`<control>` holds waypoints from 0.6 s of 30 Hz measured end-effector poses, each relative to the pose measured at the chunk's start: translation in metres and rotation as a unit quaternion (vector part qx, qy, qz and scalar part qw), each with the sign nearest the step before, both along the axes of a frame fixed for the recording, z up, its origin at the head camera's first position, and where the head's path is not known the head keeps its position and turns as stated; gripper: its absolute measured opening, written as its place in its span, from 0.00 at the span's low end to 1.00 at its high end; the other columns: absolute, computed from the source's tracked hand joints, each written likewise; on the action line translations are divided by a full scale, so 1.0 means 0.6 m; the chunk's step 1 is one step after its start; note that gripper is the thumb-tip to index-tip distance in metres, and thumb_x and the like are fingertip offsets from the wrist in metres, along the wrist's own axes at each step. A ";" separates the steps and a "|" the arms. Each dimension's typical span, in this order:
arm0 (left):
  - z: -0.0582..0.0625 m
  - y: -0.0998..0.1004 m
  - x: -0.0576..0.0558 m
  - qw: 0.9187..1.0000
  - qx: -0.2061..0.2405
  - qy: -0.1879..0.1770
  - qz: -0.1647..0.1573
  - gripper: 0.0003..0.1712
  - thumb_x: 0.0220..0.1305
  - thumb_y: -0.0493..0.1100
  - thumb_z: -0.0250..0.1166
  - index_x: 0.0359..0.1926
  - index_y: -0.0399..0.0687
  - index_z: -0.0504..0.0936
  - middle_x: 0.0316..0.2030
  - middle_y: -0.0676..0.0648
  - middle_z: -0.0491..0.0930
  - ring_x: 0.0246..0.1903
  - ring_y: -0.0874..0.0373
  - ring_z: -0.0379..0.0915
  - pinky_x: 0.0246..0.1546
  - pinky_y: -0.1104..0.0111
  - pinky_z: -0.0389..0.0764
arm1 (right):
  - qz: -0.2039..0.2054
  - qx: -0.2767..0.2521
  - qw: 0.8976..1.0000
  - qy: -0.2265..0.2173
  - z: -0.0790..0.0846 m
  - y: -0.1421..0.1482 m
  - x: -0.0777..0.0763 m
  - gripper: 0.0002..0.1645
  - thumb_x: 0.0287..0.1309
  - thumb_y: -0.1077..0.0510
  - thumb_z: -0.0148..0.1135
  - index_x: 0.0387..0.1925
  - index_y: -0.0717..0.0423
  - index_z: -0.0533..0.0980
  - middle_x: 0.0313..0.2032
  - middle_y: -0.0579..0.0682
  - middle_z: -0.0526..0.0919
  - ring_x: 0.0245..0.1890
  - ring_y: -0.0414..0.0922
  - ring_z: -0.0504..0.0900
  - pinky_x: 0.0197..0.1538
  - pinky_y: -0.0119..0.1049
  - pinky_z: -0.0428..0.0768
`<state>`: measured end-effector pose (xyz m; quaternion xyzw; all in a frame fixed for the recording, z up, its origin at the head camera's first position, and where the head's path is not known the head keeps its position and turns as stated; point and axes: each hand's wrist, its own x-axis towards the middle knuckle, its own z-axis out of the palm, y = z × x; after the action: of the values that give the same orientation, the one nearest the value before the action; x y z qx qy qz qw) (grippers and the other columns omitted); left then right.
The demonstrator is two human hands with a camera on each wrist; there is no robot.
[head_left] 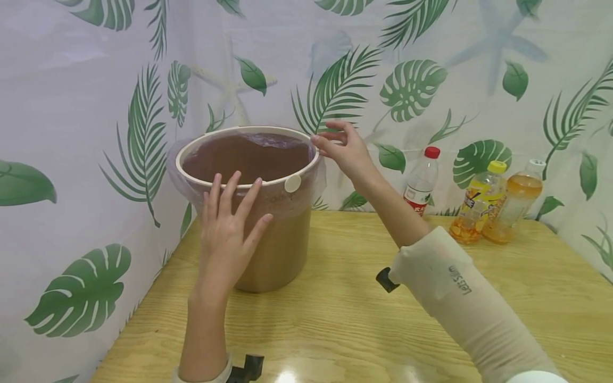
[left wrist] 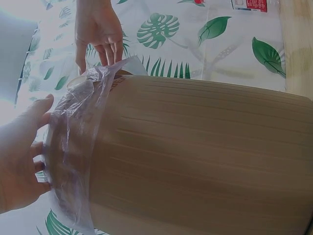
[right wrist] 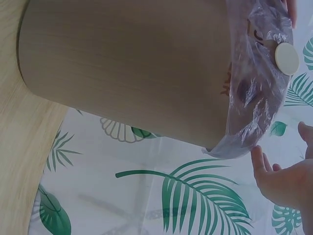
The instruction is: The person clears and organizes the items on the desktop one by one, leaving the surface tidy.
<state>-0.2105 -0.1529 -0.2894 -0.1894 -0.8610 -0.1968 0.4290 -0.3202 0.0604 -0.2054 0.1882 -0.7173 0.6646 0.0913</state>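
A brown trash bin (head_left: 282,250) stands upright on the table, with a cream ring (head_left: 249,129) round its top. A thin, translucent purplish trash bag (left wrist: 73,127) lines it and folds down over the outside of the rim, crinkled. My left hand (head_left: 225,229) is at the near side of the rim, fingers straight and spread, fingertips right at the ring. At the rim's right side is my right hand (head_left: 347,154), its fingers loosely bent and the thumb apart from them. In the right wrist view, one right fingertip (right wrist: 257,149) meets the bag's edge.
A clear bottle with a red cap (head_left: 423,181) stands at the back right. Beside it are a yellow-capped bottle (head_left: 479,202) and a white-capped bottle (head_left: 517,197), both holding orange liquid. A leaf-print sheet (head_left: 402,48) hangs behind the wooden table (head_left: 354,324) and along its left.
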 end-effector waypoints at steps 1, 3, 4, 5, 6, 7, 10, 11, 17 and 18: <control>0.000 0.000 0.000 1.000 -0.001 0.000 0.000 0.35 0.67 0.66 0.37 0.66 0.53 0.64 0.67 0.43 0.52 0.68 0.49 0.32 0.65 0.53 0.37 | 0.001 -0.004 1.000 0.001 0.000 0.002 0.000 0.31 0.56 0.59 0.62 0.59 0.62 0.61 0.53 0.60 0.72 0.52 0.50 0.74 0.52 0.36 0.74; 0.000 0.001 0.000 1.000 -0.001 -0.001 0.001 0.35 0.67 0.66 0.37 0.66 0.53 0.64 0.67 0.42 0.52 0.68 0.49 0.32 0.65 0.53 0.37 | 0.000 -0.006 1.000 0.003 -0.001 0.006 0.000 0.31 0.56 0.60 0.62 0.59 0.62 0.61 0.53 0.60 0.72 0.52 0.51 0.73 0.52 0.37 0.74; 0.000 0.001 0.001 1.000 -0.002 -0.002 0.001 0.35 0.67 0.66 0.37 0.66 0.53 0.64 0.67 0.42 0.52 0.68 0.49 0.31 0.65 0.53 0.37 | -0.001 -0.005 1.000 0.004 -0.001 0.009 0.000 0.31 0.56 0.60 0.62 0.59 0.62 0.62 0.53 0.60 0.72 0.53 0.50 0.73 0.52 0.37 0.74; 0.000 0.001 0.001 1.000 -0.001 -0.002 0.000 0.35 0.67 0.66 0.38 0.66 0.53 0.64 0.67 0.42 0.52 0.68 0.49 0.31 0.65 0.53 0.37 | -0.004 -0.002 1.000 0.005 -0.001 0.013 0.001 0.31 0.56 0.59 0.62 0.59 0.62 0.62 0.53 0.60 0.72 0.53 0.50 0.73 0.53 0.38 0.74; 0.000 0.001 0.001 1.000 0.000 -0.002 -0.001 0.34 0.67 0.65 0.39 0.66 0.53 0.64 0.67 0.42 0.52 0.68 0.49 0.31 0.65 0.53 0.36 | -0.005 0.001 1.000 0.005 -0.002 0.016 0.001 0.31 0.56 0.59 0.62 0.59 0.62 0.61 0.53 0.60 0.72 0.53 0.50 0.73 0.53 0.38 0.73; 0.000 0.001 0.001 1.000 0.000 -0.002 -0.001 0.34 0.67 0.65 0.40 0.66 0.54 0.64 0.67 0.43 0.52 0.68 0.50 0.31 0.65 0.53 0.36 | -0.003 0.004 1.000 0.008 -0.002 0.021 0.002 0.31 0.56 0.59 0.62 0.59 0.62 0.61 0.53 0.60 0.72 0.53 0.50 0.73 0.53 0.38 0.73; 0.000 0.001 0.002 1.000 0.001 -0.004 -0.002 0.33 0.67 0.64 0.41 0.66 0.54 0.63 0.67 0.43 0.52 0.68 0.50 0.30 0.65 0.53 0.36 | -0.006 0.015 1.000 0.005 -0.004 0.040 0.006 0.32 0.57 0.57 0.61 0.60 0.61 0.60 0.54 0.59 0.71 0.54 0.49 0.72 0.54 0.38 0.72; -0.001 0.001 0.002 1.000 0.002 -0.005 -0.002 0.33 0.67 0.64 0.42 0.66 0.54 0.63 0.67 0.43 0.52 0.68 0.50 0.30 0.65 0.53 0.35 | -0.009 0.019 1.000 0.005 -0.004 0.046 0.008 0.33 0.57 0.57 0.61 0.60 0.60 0.60 0.54 0.58 0.71 0.53 0.49 0.72 0.55 0.38 0.72; 0.000 0.002 0.002 1.000 0.003 -0.006 -0.003 0.33 0.67 0.64 0.42 0.66 0.54 0.63 0.67 0.43 0.51 0.68 0.50 0.30 0.65 0.53 0.35 | -0.044 0.040 0.998 0.001 -0.014 0.099 0.012 0.35 0.57 0.53 0.61 0.61 0.60 0.59 0.56 0.58 0.69 0.52 0.49 0.72 0.56 0.39 0.70; 0.000 0.002 0.001 1.000 0.003 -0.005 -0.003 0.33 0.67 0.64 0.42 0.66 0.54 0.63 0.67 0.43 0.51 0.68 0.50 0.30 0.65 0.53 0.35 | -0.049 0.043 0.998 0.000 -0.015 0.110 0.013 0.35 0.58 0.52 0.61 0.61 0.60 0.58 0.56 0.59 0.69 0.52 0.49 0.73 0.57 0.39 0.70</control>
<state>-0.2097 -0.1519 -0.2896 -0.1897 -0.8619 -0.2020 0.4246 -0.3127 0.1264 -0.2145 0.1568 -0.7538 0.6275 0.1158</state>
